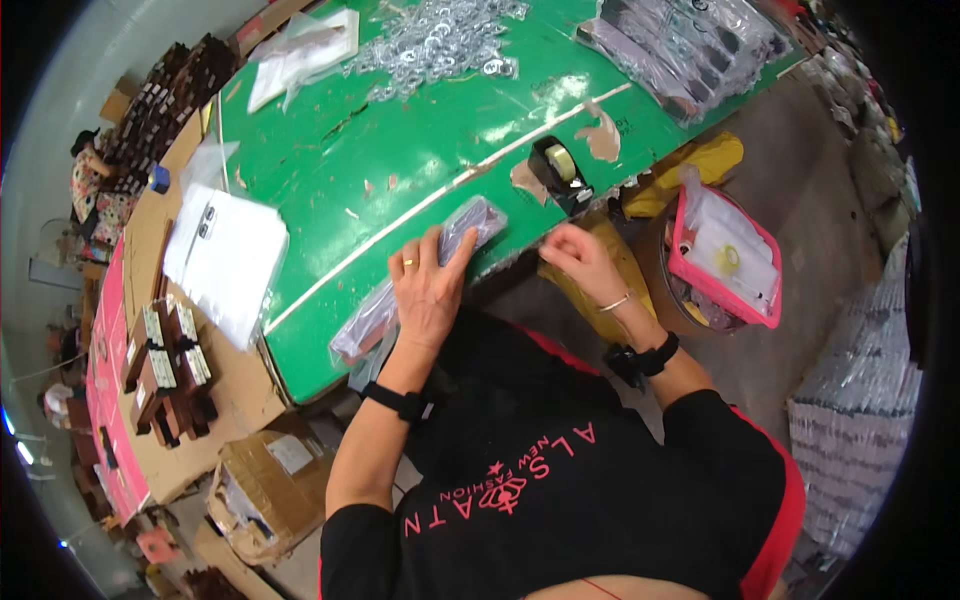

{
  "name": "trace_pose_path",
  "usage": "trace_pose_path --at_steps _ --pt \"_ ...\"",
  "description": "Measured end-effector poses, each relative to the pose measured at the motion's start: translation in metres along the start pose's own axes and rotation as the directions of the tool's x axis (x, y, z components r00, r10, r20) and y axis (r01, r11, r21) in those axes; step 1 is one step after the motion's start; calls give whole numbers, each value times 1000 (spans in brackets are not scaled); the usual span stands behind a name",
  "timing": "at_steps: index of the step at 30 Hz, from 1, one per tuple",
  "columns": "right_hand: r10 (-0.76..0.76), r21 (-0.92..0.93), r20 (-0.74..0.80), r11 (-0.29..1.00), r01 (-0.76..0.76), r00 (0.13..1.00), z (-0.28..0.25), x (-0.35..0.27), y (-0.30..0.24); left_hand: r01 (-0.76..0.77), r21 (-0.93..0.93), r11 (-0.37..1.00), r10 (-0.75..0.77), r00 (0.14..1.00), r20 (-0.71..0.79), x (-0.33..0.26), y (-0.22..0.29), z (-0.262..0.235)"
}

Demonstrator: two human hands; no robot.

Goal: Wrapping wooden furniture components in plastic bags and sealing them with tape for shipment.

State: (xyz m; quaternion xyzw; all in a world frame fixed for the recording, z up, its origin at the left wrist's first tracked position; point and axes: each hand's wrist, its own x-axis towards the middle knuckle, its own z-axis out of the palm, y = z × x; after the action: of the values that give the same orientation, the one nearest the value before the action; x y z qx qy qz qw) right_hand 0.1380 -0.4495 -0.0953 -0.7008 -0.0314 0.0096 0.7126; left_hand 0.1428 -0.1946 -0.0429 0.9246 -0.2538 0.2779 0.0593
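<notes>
My left hand [428,292], with a ring on one finger, lies over a long clear plastic packet [472,222] holding something dark, and presses it onto the near edge of the green table [400,150]. The thumb runs along the packet's side. My right hand [580,262] is just to the right of the packet at the table's edge, fingers curled and pinched together; whether they hold anything is too small to tell. A black tape dispenser [560,170] with a pale roll stands on the table just beyond my right hand.
A heap of small shiny packets [440,40] and grey packs [680,45] lie at the table's far side. White bags [225,255] lie stacked left, beside brown items [170,370]. A pink basket [725,255] is on the right; a cardboard box [265,490] sits below the table.
</notes>
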Motion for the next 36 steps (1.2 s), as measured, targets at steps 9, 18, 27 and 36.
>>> trace_pose_path --at_steps 9,18,27,36 --pt "-90 -311 -55 948 69 994 69 39 -45 9 110 994 -6 999 -32 -4 15 7" --pt "-91 -458 -110 888 31 990 74 45 -53 -23 106 994 29 998 -57 3 11 8" --pt "52 39 -71 998 -49 996 60 32 -46 70 -76 995 -71 997 -18 12 2 1" --pt "93 96 -49 991 -88 994 69 51 -20 201 -313 928 -176 978 108 28 -18 1"
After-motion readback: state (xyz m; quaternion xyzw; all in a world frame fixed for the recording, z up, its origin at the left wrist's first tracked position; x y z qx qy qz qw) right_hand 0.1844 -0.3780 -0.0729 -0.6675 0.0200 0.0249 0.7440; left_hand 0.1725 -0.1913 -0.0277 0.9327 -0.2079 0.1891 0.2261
